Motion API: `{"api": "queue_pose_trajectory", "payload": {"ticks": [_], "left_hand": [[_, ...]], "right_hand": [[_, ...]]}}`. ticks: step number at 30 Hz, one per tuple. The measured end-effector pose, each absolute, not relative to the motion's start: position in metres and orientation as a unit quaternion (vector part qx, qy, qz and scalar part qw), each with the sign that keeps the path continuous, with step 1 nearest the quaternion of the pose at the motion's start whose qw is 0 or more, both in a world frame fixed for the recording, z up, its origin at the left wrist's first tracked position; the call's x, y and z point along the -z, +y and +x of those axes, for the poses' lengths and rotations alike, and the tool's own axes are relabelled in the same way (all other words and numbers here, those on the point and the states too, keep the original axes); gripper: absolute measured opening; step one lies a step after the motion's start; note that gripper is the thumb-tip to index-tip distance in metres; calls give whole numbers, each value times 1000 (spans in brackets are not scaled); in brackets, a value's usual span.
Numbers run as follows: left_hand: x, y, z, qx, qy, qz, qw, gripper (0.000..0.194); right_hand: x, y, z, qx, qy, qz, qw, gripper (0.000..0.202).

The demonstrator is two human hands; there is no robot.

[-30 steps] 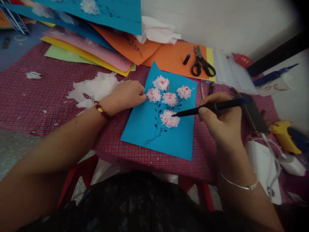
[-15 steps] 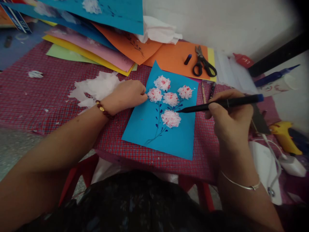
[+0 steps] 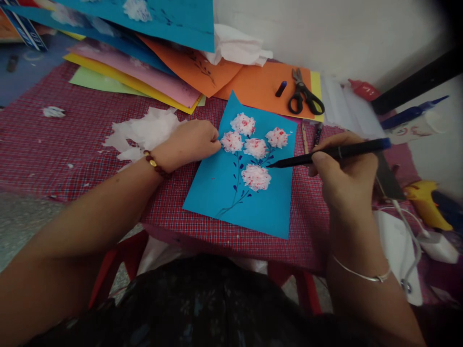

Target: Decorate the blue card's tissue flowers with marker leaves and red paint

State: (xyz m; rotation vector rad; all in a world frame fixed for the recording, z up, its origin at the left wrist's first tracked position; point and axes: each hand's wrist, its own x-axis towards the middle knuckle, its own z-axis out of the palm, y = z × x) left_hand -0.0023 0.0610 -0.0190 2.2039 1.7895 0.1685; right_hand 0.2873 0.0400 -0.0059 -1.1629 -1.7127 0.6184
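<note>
A blue sheet of paper lies in front of me, bearing several crumpled white tissue flowers dabbed with red, plus drawn stems and dark blue leaves. My right hand grips a black marker pen with a blue end. Its tip is just above and right of the lowest flower; whether it touches the paper I cannot tell. At the sheet's left edge, my left hand rests closed, overlapping the edge. Its fingertips are hidden, so I cannot see whether they pinch the paper. Torn white tissue lies behind that wrist.
Stacked coloured sheets cover the back left. Black scissors and a pen cap lie on orange paper. To my right are a white power strip with cables and a yellow glue gun.
The marker's tip has moved very slightly right, and its blue end has shifted a little left and up. My left hand stays in the same place.
</note>
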Motion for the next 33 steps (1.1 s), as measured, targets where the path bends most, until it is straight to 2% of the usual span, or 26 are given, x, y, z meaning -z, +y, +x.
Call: {"api": "queue_pose_trajectory", "payload": {"ticks": [5,12,18,24,33], "left_hand": [[18,61,-1,-49,626,766,140,21],[19,61,-2,-60,625,764,150,20],[19,61,-2,-62,622,767,144,20],[20,61,-1,-54,623,770,128,23],[22,62,-2,-54,625,771,109,23]], "right_hand": [[4,39,287,-284,-716,-476,424,4],[4,40,291,-247,-709,-475,460,5],[1,35,287,-281,-740,-466,396,5],[0,38,292,-251,-717,-472,448,6],[0,35,288,-280,-721,-473,421,3]]}}
